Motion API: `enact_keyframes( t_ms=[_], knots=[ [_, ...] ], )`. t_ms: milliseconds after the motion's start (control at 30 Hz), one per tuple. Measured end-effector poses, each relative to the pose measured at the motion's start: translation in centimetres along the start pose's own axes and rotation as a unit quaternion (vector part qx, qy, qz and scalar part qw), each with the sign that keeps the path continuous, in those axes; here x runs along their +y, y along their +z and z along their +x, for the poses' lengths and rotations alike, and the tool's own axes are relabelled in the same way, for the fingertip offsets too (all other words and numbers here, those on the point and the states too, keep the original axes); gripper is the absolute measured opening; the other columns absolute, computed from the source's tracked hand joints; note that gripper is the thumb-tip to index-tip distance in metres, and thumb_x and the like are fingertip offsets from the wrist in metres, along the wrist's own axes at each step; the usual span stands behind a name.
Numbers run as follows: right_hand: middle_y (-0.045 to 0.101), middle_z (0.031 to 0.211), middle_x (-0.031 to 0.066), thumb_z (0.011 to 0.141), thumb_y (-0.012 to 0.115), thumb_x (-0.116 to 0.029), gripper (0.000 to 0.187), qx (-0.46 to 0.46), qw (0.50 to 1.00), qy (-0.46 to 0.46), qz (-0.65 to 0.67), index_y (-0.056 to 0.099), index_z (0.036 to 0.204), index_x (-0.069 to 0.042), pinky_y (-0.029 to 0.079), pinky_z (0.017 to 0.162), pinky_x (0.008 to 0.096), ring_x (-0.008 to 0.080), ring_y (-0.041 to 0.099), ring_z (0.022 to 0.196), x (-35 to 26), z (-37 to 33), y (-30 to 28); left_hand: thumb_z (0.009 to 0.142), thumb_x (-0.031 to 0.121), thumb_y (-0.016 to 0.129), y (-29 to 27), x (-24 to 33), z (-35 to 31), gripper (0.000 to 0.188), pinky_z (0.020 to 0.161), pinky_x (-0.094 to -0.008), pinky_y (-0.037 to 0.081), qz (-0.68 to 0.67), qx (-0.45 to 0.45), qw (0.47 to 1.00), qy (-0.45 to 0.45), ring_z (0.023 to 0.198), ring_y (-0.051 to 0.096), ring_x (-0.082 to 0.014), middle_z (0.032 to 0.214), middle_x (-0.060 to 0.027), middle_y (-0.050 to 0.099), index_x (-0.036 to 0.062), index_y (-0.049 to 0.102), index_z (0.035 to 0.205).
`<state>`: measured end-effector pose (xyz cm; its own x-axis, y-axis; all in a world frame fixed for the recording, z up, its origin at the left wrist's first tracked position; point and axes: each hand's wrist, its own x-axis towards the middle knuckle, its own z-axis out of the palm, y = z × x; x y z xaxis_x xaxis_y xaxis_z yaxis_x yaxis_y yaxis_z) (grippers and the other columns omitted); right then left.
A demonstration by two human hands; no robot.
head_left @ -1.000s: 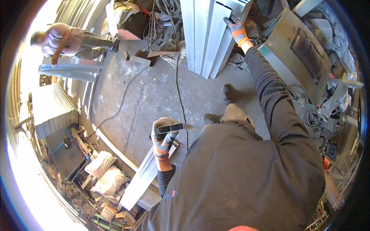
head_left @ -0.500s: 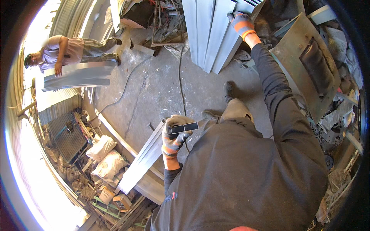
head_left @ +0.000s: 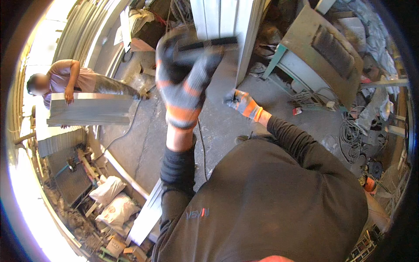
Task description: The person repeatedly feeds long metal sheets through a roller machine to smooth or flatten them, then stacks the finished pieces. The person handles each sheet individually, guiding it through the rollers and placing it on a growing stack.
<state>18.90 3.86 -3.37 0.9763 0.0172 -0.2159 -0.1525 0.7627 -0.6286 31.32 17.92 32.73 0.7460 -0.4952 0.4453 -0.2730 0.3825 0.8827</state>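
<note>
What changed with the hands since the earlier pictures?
The left hand, still gripping the hollow metal piece, moved up and forward. The right hand left the top of the pale metal panels and came lower. The white sacks stayed put.

Grey, orange-banded knit-gloved left hand (head_left: 182, 89) and right hand (head_left: 244, 105) against a black long-sleeved top (head_left: 270, 196).
The blurred rectangular profile end (head_left: 224, 42) is black; long metal panels (head_left: 227, 22) silvery white, striped with darker lines; a co-worker's short-sleeved shirt (head_left: 85, 80) pale pink; plump sacks (head_left: 117, 212) off-white.
</note>
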Motion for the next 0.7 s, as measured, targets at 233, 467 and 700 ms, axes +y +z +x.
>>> enact_keyframes(
  t_ms=[233, 467, 700],
  knots=[
    [0.070, 0.148, 0.0217, 0.112, 0.069, -0.025, 0.054, 0.321, 0.692, -0.354, -0.541, 0.061, 0.162, -0.007, 0.054, 0.122, 0.0436, 0.0305, 0.069, 0.136, -15.5, -18.8, 1.4, 0.095, 0.044, 0.092, 2.9, -8.5, -9.5, 0.093, 0.121, -0.0509, 0.052, 0.331, -0.126, 0.925, 0.139, 0.143, 0.065, -0.0404, 0.153, -0.0286, 0.066, -0.0042, 0.050, 0.164],
    [0.073, 0.145, 0.0128, 0.102, 0.081, -0.057, 0.076, 0.559, 0.722, -0.382, -0.141, 0.069, 0.149, 0.001, 0.053, 0.110, 0.0422, 0.0251, 0.068, 0.126, -26.3, -34.8, -6.0, 0.097, 0.055, 0.085, -6.1, -14.4, -41.7, 0.060, 0.090, -0.0515, 0.061, 0.427, -0.214, 0.845, -0.240, 0.099, 0.078, -0.0397, 0.105, -0.0167, 0.081, 0.0067, 0.074, 0.131],
    [0.074, 0.140, 0.0325, 0.095, 0.087, -0.052, 0.082, 0.696, 0.478, -0.243, -0.477, 0.065, 0.143, 0.011, 0.057, 0.108, 0.0527, 0.0440, 0.073, 0.127, -26.1, -32.7, -22.7, 0.109, 0.058, 0.064, 5.6, -16.9, -40.9, 0.052, 0.086, -0.0594, 0.057, 0.443, -0.245, 0.787, -0.352, 0.096, 0.076, -0.0490, 0.096, -0.0222, 0.080, 0.0085, 0.077, 0.101]
  ],
)
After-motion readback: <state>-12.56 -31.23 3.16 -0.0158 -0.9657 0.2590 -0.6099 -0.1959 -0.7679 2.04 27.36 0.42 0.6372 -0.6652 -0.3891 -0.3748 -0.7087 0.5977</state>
